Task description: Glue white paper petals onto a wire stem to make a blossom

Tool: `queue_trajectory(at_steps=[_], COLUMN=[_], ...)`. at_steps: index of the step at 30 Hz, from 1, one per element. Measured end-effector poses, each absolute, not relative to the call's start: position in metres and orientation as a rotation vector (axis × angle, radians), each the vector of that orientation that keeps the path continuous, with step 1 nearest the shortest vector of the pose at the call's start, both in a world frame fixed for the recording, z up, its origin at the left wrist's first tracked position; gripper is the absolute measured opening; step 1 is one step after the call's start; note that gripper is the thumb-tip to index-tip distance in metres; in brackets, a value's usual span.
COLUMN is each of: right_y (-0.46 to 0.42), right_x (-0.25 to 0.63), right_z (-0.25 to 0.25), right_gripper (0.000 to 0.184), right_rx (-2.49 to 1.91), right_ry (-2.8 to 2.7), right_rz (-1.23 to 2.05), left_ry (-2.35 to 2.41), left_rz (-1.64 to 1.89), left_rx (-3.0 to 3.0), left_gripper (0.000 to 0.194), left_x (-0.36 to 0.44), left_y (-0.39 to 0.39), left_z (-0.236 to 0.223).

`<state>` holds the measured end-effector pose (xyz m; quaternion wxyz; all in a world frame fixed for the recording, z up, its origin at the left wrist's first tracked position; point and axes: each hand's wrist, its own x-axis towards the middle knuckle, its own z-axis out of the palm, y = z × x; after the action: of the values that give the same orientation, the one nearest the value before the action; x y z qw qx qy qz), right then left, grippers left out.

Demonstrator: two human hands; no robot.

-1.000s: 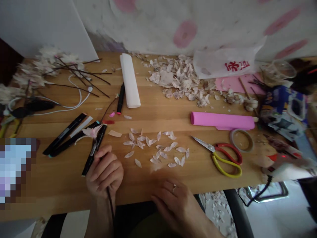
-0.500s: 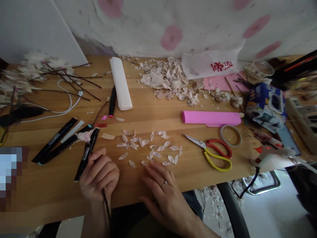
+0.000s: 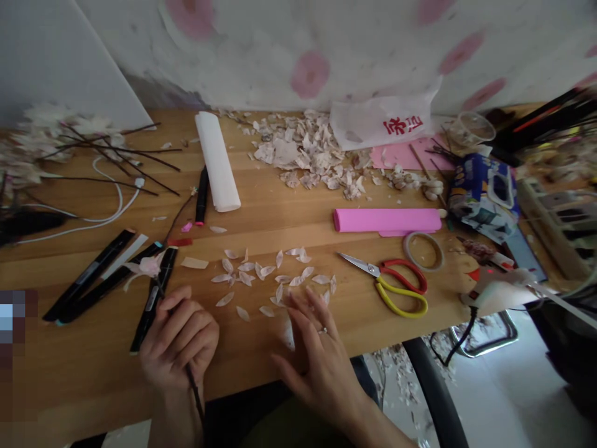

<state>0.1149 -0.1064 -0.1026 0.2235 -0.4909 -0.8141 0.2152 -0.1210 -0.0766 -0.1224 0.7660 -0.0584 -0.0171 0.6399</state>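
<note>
Now the right hand [image 3: 325,358], fingers loosely spread, has reached forward to the petals [image 3: 267,272]. The left hand [image 3: 181,339] still grips the dark stem [image 3: 194,391] of the flower [image 3: 150,267].

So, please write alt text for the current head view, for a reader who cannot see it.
A person's left hand holds a pale pink flower by its dark stem, while the right hand is spread close to scattered pale petals on a wooden table. To the right lie red-and-yellow-handled scissors and a pink roll.
</note>
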Motion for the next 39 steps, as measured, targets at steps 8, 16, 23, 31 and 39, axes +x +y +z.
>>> queue_trajectory(at_steps=[8, 16, 23, 31, 39], right_y=[-0.109, -0.092, -0.09, -0.062, -0.047], right_x=[0.129, 0.169, 0.177, 0.177, 0.177], right_z=[-0.097, -0.096, -0.106, -0.114, -0.119], right_gripper=[0.028, 0.023, 0.014, 0.018, 0.008], right_rx=[-1.326, -1.473, -1.673, -1.795, -1.839], right_ry=[-2.016, -1.914, -1.79, -1.825, -1.912], right_rz=[0.567, 0.377, 0.214, 0.249, 0.336], left_ry=[-0.036, 0.02, 0.124, 0.205, 0.134], left_rz=[1.422, 1.432, 1.493, 1.478, 1.432], left_rx=[-0.158, -0.201, -0.277, -0.192, -0.107], left_gripper=[0.026, 0.035, 0.036, 0.043, 0.035], left_x=[-0.116, -0.112, -0.11, -0.109, -0.107], left_y=[-0.074, -0.071, -0.072, -0.069, -0.07], left_z=[-0.115, -0.106, -0.103, -0.103, -0.109])
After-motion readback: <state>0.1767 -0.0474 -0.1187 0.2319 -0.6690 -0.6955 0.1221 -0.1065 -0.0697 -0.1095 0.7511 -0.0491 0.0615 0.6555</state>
